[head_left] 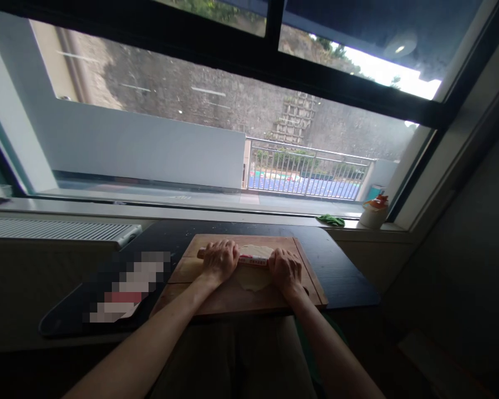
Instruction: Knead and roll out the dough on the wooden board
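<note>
A flattened sheet of dough (254, 279) lies on a wooden board (228, 302). Across it rests a rolling pin (253, 260) with a printed label round its middle. My left hand (221, 259) is closed over the pin's left part, and a short wooden end sticks out beyond it. My right hand (286, 269) wraps the right part, hiding that end. Dough shows between the hands, both above and below the pin.
The board sits on a dark table (341, 277). A blurred-out flat item (128, 288) lies left of the board. On the windowsill are a green cloth-like thing (331, 220) and a white container (374, 213) with an orange top. A radiator (62, 230) stands at left.
</note>
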